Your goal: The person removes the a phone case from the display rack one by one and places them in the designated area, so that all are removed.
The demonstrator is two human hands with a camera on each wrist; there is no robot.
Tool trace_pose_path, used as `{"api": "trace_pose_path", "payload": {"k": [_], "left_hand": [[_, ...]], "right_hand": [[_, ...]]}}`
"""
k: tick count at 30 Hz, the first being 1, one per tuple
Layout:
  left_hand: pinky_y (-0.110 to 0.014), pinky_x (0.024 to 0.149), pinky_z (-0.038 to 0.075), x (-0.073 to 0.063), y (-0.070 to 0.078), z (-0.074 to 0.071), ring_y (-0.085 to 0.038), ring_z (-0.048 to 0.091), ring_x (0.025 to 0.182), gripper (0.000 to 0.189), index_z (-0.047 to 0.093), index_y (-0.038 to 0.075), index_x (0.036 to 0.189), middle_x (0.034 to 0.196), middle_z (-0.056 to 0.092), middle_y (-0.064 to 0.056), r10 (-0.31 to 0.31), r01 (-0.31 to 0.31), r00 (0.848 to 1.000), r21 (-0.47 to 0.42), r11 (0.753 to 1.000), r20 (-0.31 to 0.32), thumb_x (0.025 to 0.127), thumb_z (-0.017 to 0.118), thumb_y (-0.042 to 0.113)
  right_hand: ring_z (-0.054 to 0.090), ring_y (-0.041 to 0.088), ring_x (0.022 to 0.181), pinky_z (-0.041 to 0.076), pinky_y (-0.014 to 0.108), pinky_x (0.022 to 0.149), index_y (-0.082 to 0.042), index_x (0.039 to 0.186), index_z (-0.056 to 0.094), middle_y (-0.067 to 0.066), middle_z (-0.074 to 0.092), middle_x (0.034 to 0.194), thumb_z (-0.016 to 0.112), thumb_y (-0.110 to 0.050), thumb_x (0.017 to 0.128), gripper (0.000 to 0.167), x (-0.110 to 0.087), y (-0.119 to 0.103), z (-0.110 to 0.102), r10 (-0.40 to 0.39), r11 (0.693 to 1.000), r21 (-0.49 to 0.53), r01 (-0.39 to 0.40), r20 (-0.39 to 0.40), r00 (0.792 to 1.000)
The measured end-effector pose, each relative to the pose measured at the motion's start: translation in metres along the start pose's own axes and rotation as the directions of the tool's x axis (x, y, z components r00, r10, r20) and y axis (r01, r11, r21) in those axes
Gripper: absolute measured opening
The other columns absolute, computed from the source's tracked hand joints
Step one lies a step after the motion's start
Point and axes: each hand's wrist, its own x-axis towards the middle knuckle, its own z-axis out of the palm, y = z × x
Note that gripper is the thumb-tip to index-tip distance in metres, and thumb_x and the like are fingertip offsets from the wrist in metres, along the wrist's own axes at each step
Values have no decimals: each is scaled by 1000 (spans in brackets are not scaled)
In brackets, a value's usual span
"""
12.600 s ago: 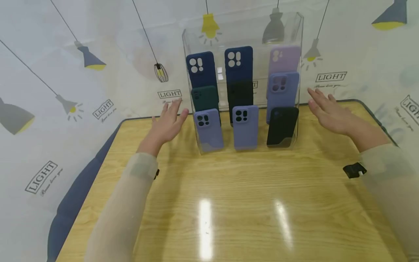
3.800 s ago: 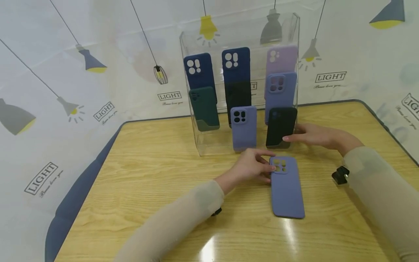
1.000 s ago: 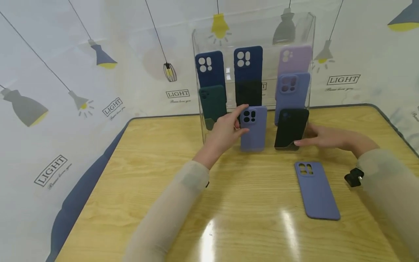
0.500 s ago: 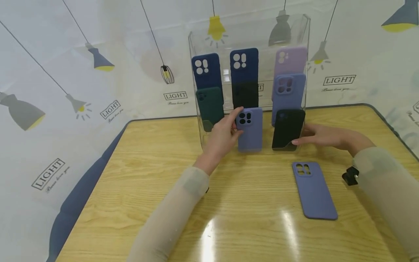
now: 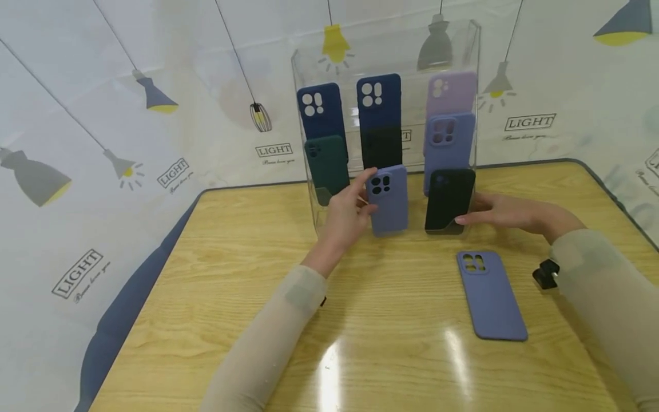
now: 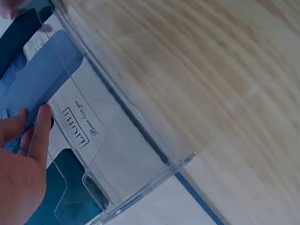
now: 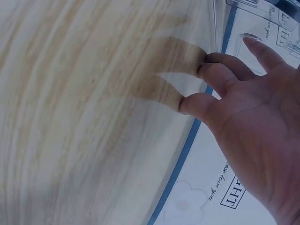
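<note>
My left hand pinches a lavender phone case by its left side, in the lower middle pocket of a clear display stand. The case leans slightly left. In the left wrist view its lower end shows behind the clear pocket front, near the fingertips. My right hand holds the stand's lower right edge, thumb in front by a black phone case, other fingers partly hidden at the side. Another lavender case lies on the table, camera cutout toward the stand.
Higher in the stand are two navy cases, a green case, a dark case, a pale purple case and a blue-lavender case. Behind the wooden table hangs a lamp-patterned cloth.
The lower left lavender case went from the stand to the table. My left hand then moved to the middle lavender case, which has just tilted a little. My right hand stays at the stand.
</note>
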Motion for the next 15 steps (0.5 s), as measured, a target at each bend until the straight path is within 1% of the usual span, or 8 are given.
{"api": "trace_pose_path", "payload": {"k": [3, 5, 7, 9, 11, 12, 14, 15], "left_hand": [[-32, 82, 65, 1, -1, -7, -24, 79, 90, 73, 49, 22, 158, 106, 75, -14, 32, -36, 997, -50, 998, -75, 95, 77, -1], [-33, 81, 66, 3, -1, -13, -25, 79, 88, 72, 50, 21, 156, 104, 76, -16, 48, -59, 991, -79, 995, -128, 94, 78, -2], [-34, 80, 66, 5, 2, -21, -26, 79, 85, 72, 51, 19, 155, 102, 76, -17, 52, -73, 984, -121, 990, -171, 93, 79, -3], [-33, 78, 66, 7, 7, -28, -27, 79, 84, 72, 52, 19, 154, 101, 76, -17, 41, -74, 980, -165, 983, -193, 92, 79, -4], [-31, 76, 66, 8, 13, -34, -29, 79, 84, 74, 52, 19, 155, 100, 76, -18, 10, -53, 983, -230, 972, -184, 91, 79, -6], [-30, 75, 66, 8, 16, -37, -29, 80, 84, 75, 51, 21, 155, 101, 75, -18, -16, -29, 986, -265, 964, -167, 91, 79, -7], [-29, 74, 66, 7, 21, -42, -29, 79, 85, 78, 50, 24, 157, 101, 74, -18, -76, 34, 991, -328, 944, -113, 91, 78, -8], [-30, 74, 66, 7, 24, -43, -29, 79, 86, 79, 50, 26, 157, 102, 74, -18, -112, 77, 991, -360, 930, -76, 92, 77, -8]], "right_hand": [[19, 57, 159, 34, 76, 117, -12, 173, 2, 27, 12, 177, 59, -60, 105, 100, 3, -1, 0, 7, 1000, -4, -7, 1, 1000], [19, 57, 159, 34, 76, 117, -12, 173, 3, 27, 11, 177, 58, -59, 105, 99, 4, -1, 0, 12, 1000, -4, -12, 5, 1000], [18, 57, 159, 34, 76, 117, -11, 173, 3, 27, 12, 177, 58, -58, 106, 98, 4, 0, 0, 12, 1000, 1, -12, 7, 1000], [18, 57, 159, 34, 76, 117, -11, 173, 3, 27, 11, 177, 58, -57, 106, 98, 3, 1, 0, 16, 1000, 2, -16, 8, 1000], [19, 57, 159, 34, 76, 117, -10, 173, 3, 27, 11, 177, 57, -57, 106, 97, 2, 1, 0, 17, 1000, 2, -17, 10, 1000], [19, 57, 159, 34, 76, 117, -10, 173, 4, 28, 11, 176, 57, -57, 107, 97, 2, 1, 0, 17, 1000, 1, -17, 9, 1000], [20, 58, 158, 35, 76, 116, -9, 172, 5, 29, 12, 176, 57, -57, 107, 97, 3, 1, 0, 16, 1000, -1, -16, 12, 1000], [20, 58, 158, 36, 76, 116, -8, 172, 5, 29, 12, 176, 57, -57, 107, 97, 3, 1, 0, 15, 1000, 1, -15, 13, 1000]]}}
